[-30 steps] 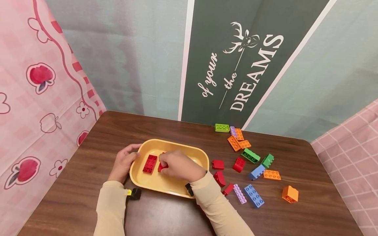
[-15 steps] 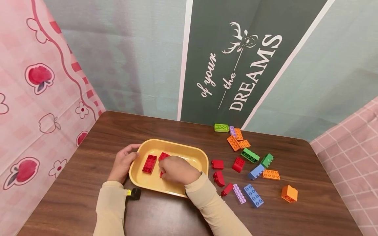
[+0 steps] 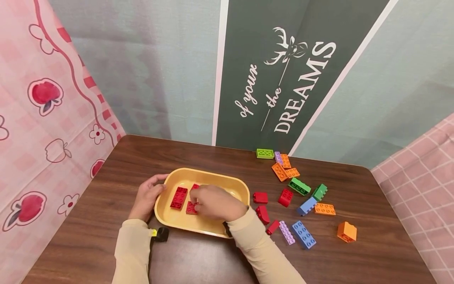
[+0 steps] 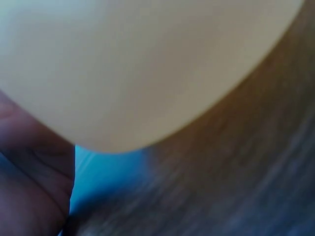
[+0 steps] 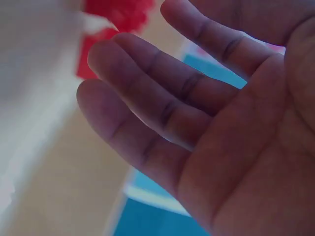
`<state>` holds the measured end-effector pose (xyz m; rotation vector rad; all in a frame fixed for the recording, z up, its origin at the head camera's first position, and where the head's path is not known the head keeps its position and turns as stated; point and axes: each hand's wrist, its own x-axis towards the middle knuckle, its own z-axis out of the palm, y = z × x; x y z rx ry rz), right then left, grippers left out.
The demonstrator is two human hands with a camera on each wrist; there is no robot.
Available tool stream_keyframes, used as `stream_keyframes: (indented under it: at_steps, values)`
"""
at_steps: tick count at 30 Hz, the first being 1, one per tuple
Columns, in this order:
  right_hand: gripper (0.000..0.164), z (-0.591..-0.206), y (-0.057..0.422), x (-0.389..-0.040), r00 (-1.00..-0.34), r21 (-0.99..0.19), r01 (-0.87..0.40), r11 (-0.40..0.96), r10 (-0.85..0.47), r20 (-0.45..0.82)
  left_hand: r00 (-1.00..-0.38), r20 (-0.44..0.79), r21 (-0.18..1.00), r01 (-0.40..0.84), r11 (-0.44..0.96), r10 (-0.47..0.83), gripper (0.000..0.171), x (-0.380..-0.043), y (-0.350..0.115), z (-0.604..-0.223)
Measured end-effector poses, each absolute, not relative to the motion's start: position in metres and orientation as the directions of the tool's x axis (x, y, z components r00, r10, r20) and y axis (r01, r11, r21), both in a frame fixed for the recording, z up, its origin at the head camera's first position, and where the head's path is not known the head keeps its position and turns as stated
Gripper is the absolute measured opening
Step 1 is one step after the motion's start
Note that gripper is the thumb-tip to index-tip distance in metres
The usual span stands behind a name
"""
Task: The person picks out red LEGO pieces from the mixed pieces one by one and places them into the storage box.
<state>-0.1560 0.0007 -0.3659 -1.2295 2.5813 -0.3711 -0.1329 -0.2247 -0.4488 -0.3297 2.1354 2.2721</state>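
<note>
Hands apart. Left hand (image 3: 145, 198) grips the oblong yellow plastic tray (image 3: 177, 217) at its left end; right hand (image 3: 218, 202) is over the middle, fingertips at a studded red plastic brick (image 3: 190, 208), pinch not determinable. More of that brick shows than half a second ago; placement appears under way. A longer red brick (image 3: 179, 198) lies between the hands.

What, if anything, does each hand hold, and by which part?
The left hand grips the tray by its left rim; whether the right hand holds a red brick is unclear.
</note>
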Motion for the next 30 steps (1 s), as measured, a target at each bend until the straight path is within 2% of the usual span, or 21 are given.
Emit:
stream_keyframes:
  at_steps: [3, 7, 9, 12, 16, 19, 25, 30]
  values:
    - [0.008, -0.347, 0.024, -0.162, -0.657, -0.382, -0.686, 0.619, -0.753, -0.039, -0.979, -0.151, 0.987, -0.143, -0.068, -0.136, 0.041, -0.134, -0.224, -0.449]
    - [0.008, -0.331, 0.068, -0.174, -0.782, -0.397, -0.583, 0.709, -0.622, 0.038, -0.982, -0.141, 0.989, -0.134, -0.059, -0.128, 0.04, -0.135, -0.223, -0.448]
    - [0.007, -0.33, 0.09, -0.18, -0.849, -0.393, -0.49, 0.778, -0.528, 0.011, -0.982, -0.141, 0.989, -0.135, -0.055, -0.129, 0.04, -0.135, -0.223, -0.448]
    - [0.009, -0.338, 0.117, -0.189, -0.901, -0.375, -0.356, 0.856, -0.42, -0.104, -0.98, -0.144, 0.989, -0.139, -0.047, -0.133, 0.04, -0.134, -0.224, -0.448]
    - [0.022, -0.359, 0.137, -0.195, -0.886, -0.357, -0.172, 0.918, -0.302, -0.351, -0.981, -0.147, 0.989, -0.142, -0.045, -0.129, 0.04, -0.132, -0.224, -0.45]
    - [0.031, -0.374, 0.139, -0.196, -0.855, -0.319, -0.098, 0.942, -0.244, -0.457, -0.981, -0.144, 0.989, -0.138, -0.053, -0.129, 0.04, -0.132, -0.225, -0.45]
    - [0.036, -0.388, 0.131, -0.198, -0.873, -0.222, -0.158, 0.962, -0.241, -0.424, -0.982, -0.142, 0.989, -0.136, -0.054, -0.125, 0.04, -0.131, -0.226, -0.449]
    - [0.031, -0.389, 0.13, -0.2, -0.879, -0.242, -0.16, 0.957, -0.249, -0.406, -0.982, -0.143, 0.989, -0.136, -0.056, -0.124, 0.04, -0.131, -0.225, -0.449]
